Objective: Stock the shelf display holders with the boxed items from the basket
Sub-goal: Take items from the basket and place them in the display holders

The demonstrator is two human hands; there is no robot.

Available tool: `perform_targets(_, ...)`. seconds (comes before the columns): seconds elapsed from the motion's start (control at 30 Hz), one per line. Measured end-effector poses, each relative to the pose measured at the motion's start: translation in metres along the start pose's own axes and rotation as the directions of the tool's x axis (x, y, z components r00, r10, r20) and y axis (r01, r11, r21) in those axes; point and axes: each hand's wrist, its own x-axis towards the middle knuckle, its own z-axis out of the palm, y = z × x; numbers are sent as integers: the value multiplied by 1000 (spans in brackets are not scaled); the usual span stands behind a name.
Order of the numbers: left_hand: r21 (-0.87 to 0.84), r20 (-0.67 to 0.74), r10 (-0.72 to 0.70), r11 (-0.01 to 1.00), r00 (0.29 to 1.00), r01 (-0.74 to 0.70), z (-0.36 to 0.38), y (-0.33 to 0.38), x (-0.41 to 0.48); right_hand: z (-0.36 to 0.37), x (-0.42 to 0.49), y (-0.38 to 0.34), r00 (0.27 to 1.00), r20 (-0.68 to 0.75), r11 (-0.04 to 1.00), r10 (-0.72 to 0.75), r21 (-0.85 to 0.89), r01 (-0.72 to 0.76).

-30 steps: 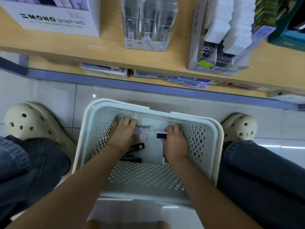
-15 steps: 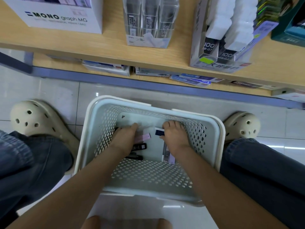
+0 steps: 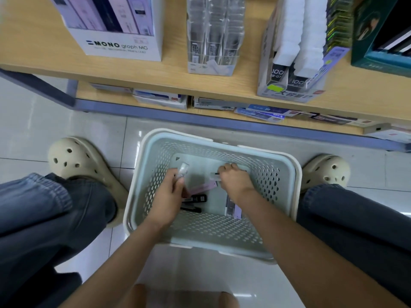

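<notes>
Clear plastic, both items: each hand is down inside the basket [image 3: 272, 181], which sits on the floor tiles between the person's feet. The left hand [image 3: 166, 194] has its fingers [image 3: 176, 182] curled round a small clear box [image 3: 183, 169]. The box's long axis runs up and away from the palm, and its free end points toward the shelf [image 3: 169, 78]. The right hand [image 3: 236, 180] is fisted, knuckles up, round a second clear box [image 3: 215, 175]. That one lies roughly crosswise, with one end poking out of the fist toward the left hand. The two boxes are near each other but apart. Both look transparent, slim and oblong; their contents are too blurred to read. Loose on the basket bottom: a pale pink box [image 3: 203, 187] just beside the left hand, black packs [image 3: 198, 198] below it, and a lilac box [image 3: 234, 211] under the right wrist. The holders lie ahead of and above the basket. The clear display holder [image 3: 211, 47] stands almost straight ahead, between the two hands, and the MONO holder [image 3: 124, 48] is off to the left. Judgement: picking is done, lift and carry to the shelf not yet begun. The clear holder is the likely target, about equally near to either hand. The left box is already lined up end-first; the right one will need turning.
</notes>
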Motion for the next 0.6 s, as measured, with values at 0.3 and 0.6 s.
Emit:
perform_targets(0.3, -103, -44, -30, 994, 999, 26, -21, 11, -22, -50, -37, -17, 979, -198, 867, -56, 476, 146)
perform_targets(0.6, -226, 12, 109, 969, 994, -104, -48, 34, -53, -129, -76, -67, 975, -25, 206, -219, 976, 72)
